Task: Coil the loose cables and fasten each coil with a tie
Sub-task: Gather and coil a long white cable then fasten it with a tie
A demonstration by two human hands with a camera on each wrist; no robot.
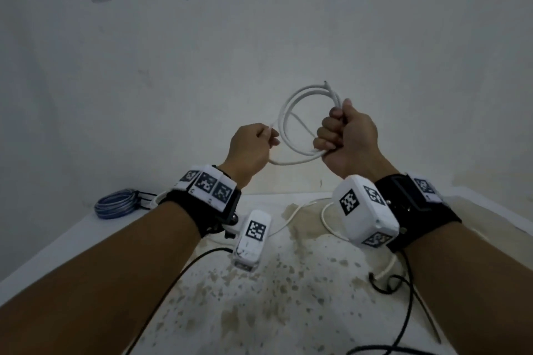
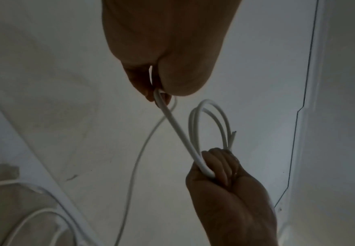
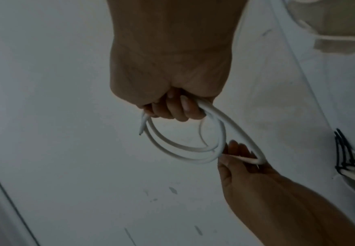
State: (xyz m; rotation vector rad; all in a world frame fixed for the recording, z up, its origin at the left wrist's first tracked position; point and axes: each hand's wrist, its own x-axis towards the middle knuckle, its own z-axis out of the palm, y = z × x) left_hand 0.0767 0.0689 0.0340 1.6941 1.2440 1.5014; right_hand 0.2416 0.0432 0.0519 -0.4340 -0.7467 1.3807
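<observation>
A white cable is wound into a small coil of a few loops, held up in front of the wall. My right hand grips the coil in a fist, with the cut cable end sticking up above it. My left hand pinches the free run of the same cable just left of the coil. From the left hand the loose tail hangs down toward the table. In the right wrist view the coil hangs below my right hand, with the left fingers at its edge.
A speckled white table lies below the hands. A blue cable coil sits at its far left corner beside black ties. More loose white cable and black cables lie across the table. A plain wall stands close behind.
</observation>
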